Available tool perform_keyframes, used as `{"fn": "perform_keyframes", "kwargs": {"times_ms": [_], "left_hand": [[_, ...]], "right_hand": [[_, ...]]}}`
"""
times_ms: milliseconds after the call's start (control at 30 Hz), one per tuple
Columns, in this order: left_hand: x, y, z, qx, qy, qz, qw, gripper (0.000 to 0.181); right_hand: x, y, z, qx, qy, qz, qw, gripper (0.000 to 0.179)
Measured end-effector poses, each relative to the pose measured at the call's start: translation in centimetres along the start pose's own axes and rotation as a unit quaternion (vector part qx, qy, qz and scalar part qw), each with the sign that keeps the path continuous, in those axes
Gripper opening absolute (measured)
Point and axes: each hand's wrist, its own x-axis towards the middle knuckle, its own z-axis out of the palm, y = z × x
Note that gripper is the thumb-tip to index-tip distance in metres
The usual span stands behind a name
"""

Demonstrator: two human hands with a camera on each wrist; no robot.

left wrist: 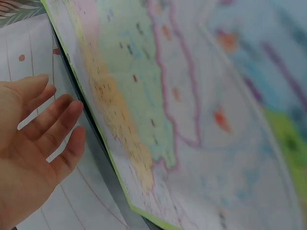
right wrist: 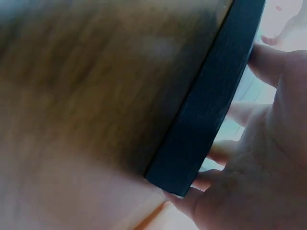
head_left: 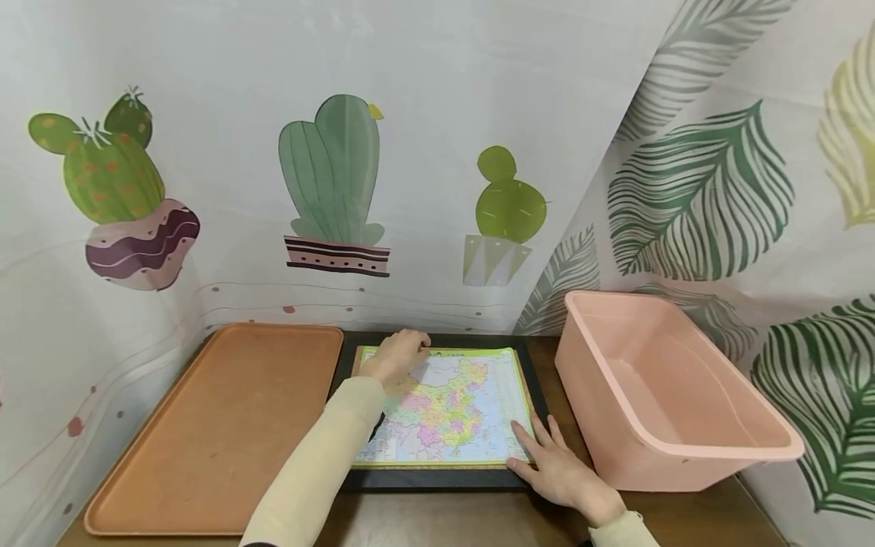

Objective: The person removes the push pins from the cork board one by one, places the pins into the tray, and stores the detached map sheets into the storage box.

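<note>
A coloured map (head_left: 437, 414) with a yellow-green border lies flat on a black board or frame (head_left: 437, 479). Above its upper left part is my left hand (head_left: 398, 355); the left wrist view shows that hand (left wrist: 43, 139) beside the map's edge (left wrist: 108, 143), fingers loosely bent and nothing between them. With fingers spread, my right hand (head_left: 557, 465) rests at the map's lower right corner, over the black border. The right wrist view has the frame's dark side (right wrist: 206, 105) next to the fingers of that hand (right wrist: 259, 143).
To the left lies a brown tray (head_left: 225, 425). A deep pink plastic bin (head_left: 601, 403) stands on the right, close to the right hand. Behind the brown table (head_left: 424, 520) hangs a white curtain (head_left: 424, 76) printed with cacti and leaves.
</note>
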Motion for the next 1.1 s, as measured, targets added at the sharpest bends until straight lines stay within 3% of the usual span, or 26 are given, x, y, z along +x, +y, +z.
{"fn": "perform_keyframes", "kwargs": {"times_ms": [400,667,933,1100], "left_hand": [[1.7,0.0,0.5,0.003,-0.013,0.014,0.9998,0.022],[2.6,-0.2,1.0,0.004,-0.028,0.007,0.9996,0.016],[3.3,-0.5,1.0,0.003,-0.043,0.051,0.9978,0.016],[3.5,-0.4,1.0,-0.003,-0.055,0.061,0.9966,0.016]], "right_hand": [[0.0,0.1,0.0,-0.004,0.001,-0.007,1.0,0.072],[0.0,0.1,0.4,-0.003,0.001,-0.01,0.9999,0.072],[0.0,0.1,0.4,-0.01,0.003,-0.007,0.9999,0.071],[0.0,0.2,0.5,-0.012,0.005,-0.009,0.9999,0.071]]}}
